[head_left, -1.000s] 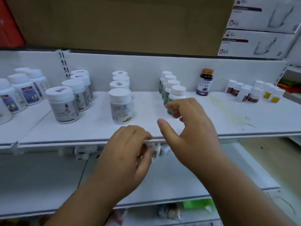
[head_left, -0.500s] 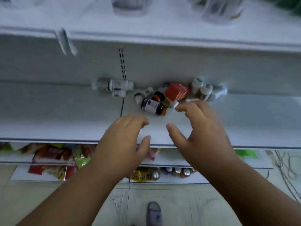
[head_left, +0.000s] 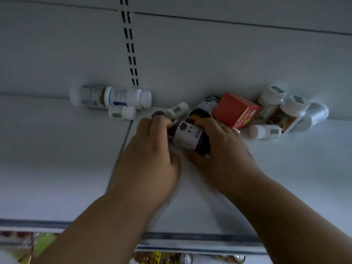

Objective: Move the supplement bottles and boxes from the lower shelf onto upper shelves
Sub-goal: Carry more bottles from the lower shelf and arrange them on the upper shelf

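White shelf [head_left: 285,168]; both hands hide dark bottle [head_left: 187,135] ends.

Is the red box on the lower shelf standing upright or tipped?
Tipped: the red box leans at an angle, one corner up, among lying bottles at the shelf's back.

Both hands reached onto the lower shelf [head_left: 57,153]. The right hand [head_left: 219,149] gripped a dark bottle [head_left: 188,136] with a white label, lying on its side; the left hand [head_left: 152,149] curled against the bottle's left end. Behind them, a second dark bottle [head_left: 204,107] lay just beside a red box [head_left: 236,111]. White bottles [head_left: 123,97] lay at the back left, and more white bottles [head_left: 291,109] clustered right of the box.
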